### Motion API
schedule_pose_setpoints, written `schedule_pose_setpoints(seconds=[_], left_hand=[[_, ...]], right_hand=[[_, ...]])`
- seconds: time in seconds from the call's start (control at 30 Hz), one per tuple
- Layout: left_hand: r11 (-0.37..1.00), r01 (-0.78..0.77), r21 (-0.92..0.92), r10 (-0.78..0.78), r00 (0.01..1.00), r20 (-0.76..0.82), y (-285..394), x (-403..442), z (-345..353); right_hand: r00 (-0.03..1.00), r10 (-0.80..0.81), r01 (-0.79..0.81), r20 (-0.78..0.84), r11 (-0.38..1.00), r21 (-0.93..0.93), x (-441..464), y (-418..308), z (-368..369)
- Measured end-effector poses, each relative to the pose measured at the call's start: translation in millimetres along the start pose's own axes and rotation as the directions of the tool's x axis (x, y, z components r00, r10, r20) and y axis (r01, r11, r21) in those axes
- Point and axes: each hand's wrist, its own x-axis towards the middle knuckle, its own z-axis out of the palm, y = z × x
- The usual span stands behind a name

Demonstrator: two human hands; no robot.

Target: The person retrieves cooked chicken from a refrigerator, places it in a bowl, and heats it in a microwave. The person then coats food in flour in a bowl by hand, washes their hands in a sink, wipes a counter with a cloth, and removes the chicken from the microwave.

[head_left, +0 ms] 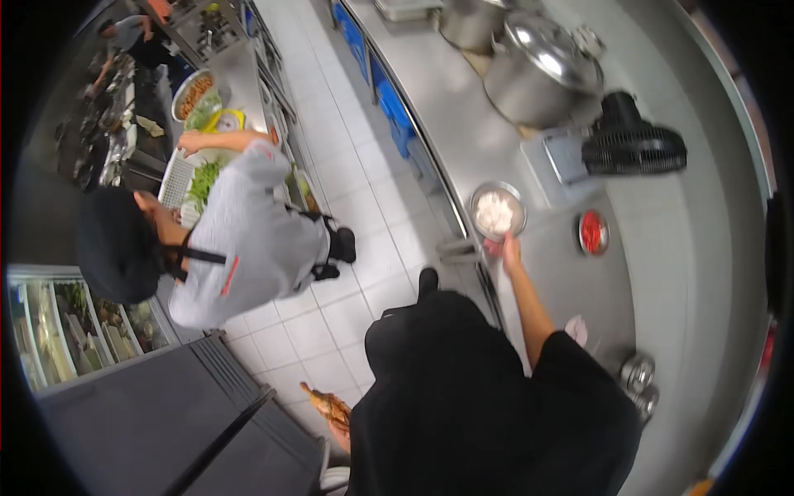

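Note:
My right hand (512,250) grips the near rim of a round metal bowl (475,207) at the edge of the steel counter; white pieces (495,212) lie inside the bowl. Something reddish shows beside my fingers, too small to make out. Low in the view, left of my dark clothing, my left hand (340,436) is closed round a browned, cooked-looking piece of food (328,407). My clothing hides part of that hand. A small metal bowl of red pieces (593,232) sits to the right of the first bowl.
On the steel counter (571,281) are a large lidded pot (542,70), a black fan (635,149) and a flat scale-like device (565,159). A co-worker (248,223) in grey stands left, across the tiled aisle (331,124), at another counter. A further person (128,35) is at the upper left.

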Motion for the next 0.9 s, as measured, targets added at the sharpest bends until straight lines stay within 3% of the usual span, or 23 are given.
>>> schedule_pose_setpoints(seconds=[0.07, 0.2, 0.3, 0.4, 0.47, 0.6, 0.63, 0.73, 0.77, 0.87, 0.9], left_hand=[[0.998, 0.016, -0.055, -0.011, 0.996, 0.086, -24, 43, 72], [0.994, 0.046, -0.098, -0.016, 0.959, 0.283, -25, 143, 211], [0.996, 0.082, -0.027, -0.06, 0.885, 0.463, 6, 231, 294], [0.996, 0.033, 0.082, -0.08, 0.737, 0.671, 43, 301, 384], [0.99, 0.1, 0.099, -0.139, 0.612, 0.778, 70, 346, 460], [0.968, 0.105, 0.226, -0.246, 0.548, 0.799, 142, 469, 584], [0.975, 0.121, 0.188, -0.223, 0.487, 0.844, 157, 508, 614], [0.947, 0.311, 0.073, -0.255, 0.599, 0.759, 208, 614, 695], [0.989, 0.138, 0.056, -0.134, 0.654, 0.745, 244, 599, 735], [0.989, 0.135, -0.067, -0.04, 0.663, 0.747, 289, 663, 808], [0.994, 0.093, -0.052, -0.017, 0.62, 0.784, 298, 701, 817]], right_hand=[[0.999, 0.039, -0.033, -0.036, 0.988, 0.153, 21, -11, 24], [0.999, 0.048, -0.041, -0.018, 0.966, 0.254, 72, -22, 71], [0.976, 0.178, -0.192, 0.124, 0.974, 0.119, 109, -59, 115], [0.935, 0.242, -0.282, 0.259, 0.951, 0.129, 150, -103, 168], [0.929, 0.287, -0.316, 0.235, 0.944, 0.096, 188, -131, 211], [0.875, 0.356, -0.362, 0.329, 0.931, -0.046, 263, -197, 302], [0.86, 0.357, -0.354, 0.364, 0.932, -0.078, 282, -207, 320], [0.828, 0.377, -0.339, 0.415, 0.926, -0.164, 344, -257, 384], [0.828, 0.394, -0.35, 0.398, 0.919, -0.182, 360, -273, 403], [0.806, 0.423, -0.344, 0.415, 0.904, -0.254, 401, -337, 460], [0.798, 0.414, -0.319, 0.437, 0.907, -0.276, 416, -367, 482]])
